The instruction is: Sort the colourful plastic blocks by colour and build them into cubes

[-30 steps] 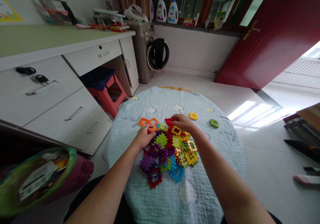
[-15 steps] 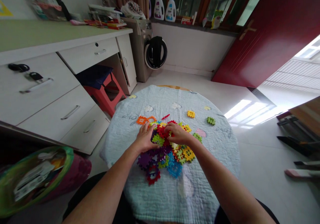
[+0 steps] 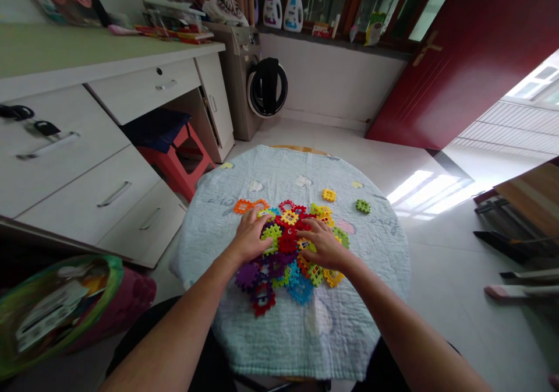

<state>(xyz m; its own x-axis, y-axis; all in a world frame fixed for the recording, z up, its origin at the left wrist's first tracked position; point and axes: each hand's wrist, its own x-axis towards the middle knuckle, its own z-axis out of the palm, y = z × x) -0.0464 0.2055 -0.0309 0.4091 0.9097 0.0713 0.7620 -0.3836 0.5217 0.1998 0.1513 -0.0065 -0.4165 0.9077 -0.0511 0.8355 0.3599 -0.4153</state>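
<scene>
A heap of colourful plastic interlocking tiles (image 3: pixel 286 246) lies in the middle of a round table under a pale blue quilted cloth (image 3: pixel 288 328). My left hand (image 3: pixel 248 236) lies on the heap's left side, fingers spread over green and purple tiles. My right hand (image 3: pixel 322 247) rests flat on the right side, fingers stretched across red and yellow tiles. Neither hand grips a tile. Loose pieces lie apart: an orange pair (image 3: pixel 244 206), a yellow tile (image 3: pixel 328 194) and a green tile (image 3: pixel 362 206).
A white desk with drawers (image 3: pixel 100 147) stands to the left, a red stool (image 3: pixel 174 159) beneath it. A washing machine (image 3: pixel 257 83) sits at the back, a dark red door (image 3: pixel 463 60) at the right. A green-rimmed bag (image 3: pixel 56 304) is at lower left.
My right hand drew back from the far edge of the heap to its near right side. Both hands now lie flat on the tiles, and the heap has spread slightly.
</scene>
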